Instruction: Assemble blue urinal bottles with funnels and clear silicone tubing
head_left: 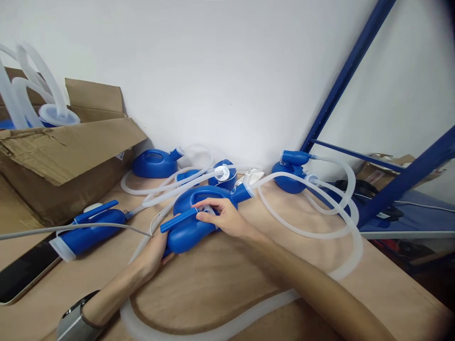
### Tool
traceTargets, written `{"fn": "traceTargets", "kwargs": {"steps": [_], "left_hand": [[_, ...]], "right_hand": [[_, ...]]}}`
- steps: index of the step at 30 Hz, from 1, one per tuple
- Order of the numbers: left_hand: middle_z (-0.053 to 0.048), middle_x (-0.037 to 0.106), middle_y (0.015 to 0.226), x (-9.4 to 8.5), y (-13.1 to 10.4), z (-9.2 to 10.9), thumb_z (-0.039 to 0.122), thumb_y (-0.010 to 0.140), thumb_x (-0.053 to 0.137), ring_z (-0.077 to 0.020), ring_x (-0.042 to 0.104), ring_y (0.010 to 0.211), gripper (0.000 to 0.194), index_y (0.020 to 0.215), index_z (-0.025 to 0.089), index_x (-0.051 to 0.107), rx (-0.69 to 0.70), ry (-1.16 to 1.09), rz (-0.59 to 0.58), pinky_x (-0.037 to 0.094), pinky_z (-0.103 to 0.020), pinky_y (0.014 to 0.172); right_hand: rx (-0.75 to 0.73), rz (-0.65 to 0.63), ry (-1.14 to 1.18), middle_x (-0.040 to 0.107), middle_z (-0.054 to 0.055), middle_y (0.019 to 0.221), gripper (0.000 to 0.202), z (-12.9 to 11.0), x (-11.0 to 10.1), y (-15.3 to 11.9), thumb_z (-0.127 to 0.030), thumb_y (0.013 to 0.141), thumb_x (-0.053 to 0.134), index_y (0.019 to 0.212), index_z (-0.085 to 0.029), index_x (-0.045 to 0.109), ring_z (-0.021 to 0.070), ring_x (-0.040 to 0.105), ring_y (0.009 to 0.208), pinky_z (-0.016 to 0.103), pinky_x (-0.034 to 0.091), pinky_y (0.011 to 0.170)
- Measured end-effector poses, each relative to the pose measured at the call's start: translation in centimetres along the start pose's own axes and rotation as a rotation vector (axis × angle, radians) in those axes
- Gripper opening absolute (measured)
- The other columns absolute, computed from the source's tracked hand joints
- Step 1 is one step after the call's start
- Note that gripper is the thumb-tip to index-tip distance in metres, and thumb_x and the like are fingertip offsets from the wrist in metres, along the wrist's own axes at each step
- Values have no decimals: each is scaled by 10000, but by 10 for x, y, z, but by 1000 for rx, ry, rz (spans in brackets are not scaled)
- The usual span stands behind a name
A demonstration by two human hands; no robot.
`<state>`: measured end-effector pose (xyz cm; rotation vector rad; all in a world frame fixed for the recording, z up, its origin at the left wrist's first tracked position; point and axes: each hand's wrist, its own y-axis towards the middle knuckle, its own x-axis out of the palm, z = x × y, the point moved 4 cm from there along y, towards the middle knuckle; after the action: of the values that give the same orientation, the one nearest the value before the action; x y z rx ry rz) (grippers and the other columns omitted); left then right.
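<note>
A blue plastic urinal head (192, 235) with a bar-shaped handle lies tilted between my two hands. My left hand (160, 244) wraps around its near left end from below, its fingers mostly hidden. With thumb and forefinger, my right hand (223, 215) pinches the right end of the handle, beside a pale hose connection partly covered by the fingers. Just behind is a blue urinal bottle (185, 201) with a carrying handle and an angled neck. From that neck, a translucent hose (355, 241) loops right and round the front of the table.
Another blue urinal head (95, 234) lies left, near a dark phone-like device (30, 267). More blue bottles, one (154, 164) back left and one (289, 179) right, stand near the wall. An open cardboard box (71, 147) holds hoses. A blue metal rack (348, 76) borders the right.
</note>
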<state>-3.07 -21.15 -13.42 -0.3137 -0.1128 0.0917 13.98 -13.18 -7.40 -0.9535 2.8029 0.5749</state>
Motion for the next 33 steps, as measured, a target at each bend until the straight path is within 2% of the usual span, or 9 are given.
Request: {"fn": "traceTargets", "kwargs": {"steps": [2,7,11,14,18,22,26,30,33], "left_hand": [[-7,601,483,3,-2,5,760,755,553,-75,310,338,567,841,202,602,17,4,2,195,-203,381],[-60,633,502,1,1,3,762,783,501,-67,332,327,590,696,186,589,-14,-31,-6,219,-211,390],[-38,567,447,1,2,2,777,776,530,-85,365,348,605,613,195,564,106,15,-25,285,-220,396],[-36,552,449,11,0,3,798,779,535,-116,435,367,630,658,185,610,84,9,-96,332,-229,395],[-68,710,768,13,2,29,792,777,573,-207,641,591,650,983,190,703,139,-18,-97,450,-262,443],[-88,723,863,-13,19,69,643,776,652,-232,665,805,483,866,174,727,371,215,174,492,-244,570],[-85,730,885,-31,44,89,448,736,673,-333,660,1036,249,828,220,711,395,478,324,546,-291,695],[-91,764,1007,-22,59,96,305,646,745,-374,603,1232,172,807,254,711,408,493,206,564,-315,887],[-90,768,950,-14,67,94,193,603,745,-350,657,1148,213,808,244,723,347,319,36,581,-278,837]], "right_hand": [[-13,-20,-77,754,42,1060,354,-6,-5,1,-472,839,784,1081,-214,800,206,681,985,326,538,872],[-53,-74,-135,714,78,1279,398,-19,-21,2,-458,911,712,1246,-245,736,235,660,1186,381,531,1013],[-83,-240,-274,614,97,1449,790,-29,-26,-4,-428,822,826,1529,-303,495,255,591,1325,415,500,1088],[-190,-334,-453,597,94,1483,922,-50,-28,-10,-407,750,892,1556,-312,455,279,561,1360,438,456,1138],[-249,-252,-588,675,59,1392,760,-92,-53,-24,-418,721,909,1417,-318,621,289,630,1266,428,492,1090],[-173,-137,-690,675,56,1383,729,-125,-99,-47,-418,734,894,1409,-346,628,308,648,1225,418,553,983],[-137,-4,-631,729,68,1228,875,-134,-131,-62,-376,700,917,1484,-350,531,291,703,1108,382,594,862],[-153,96,-564,741,73,1150,917,-130,-137,-60,-394,690,925,1476,-304,460,278,705,1088,408,568,922],[-209,207,-538,725,70,1164,826,-129,-139,-56,-424,680,927,1390,-278,533,266,702,1063,405,554,945]]}}
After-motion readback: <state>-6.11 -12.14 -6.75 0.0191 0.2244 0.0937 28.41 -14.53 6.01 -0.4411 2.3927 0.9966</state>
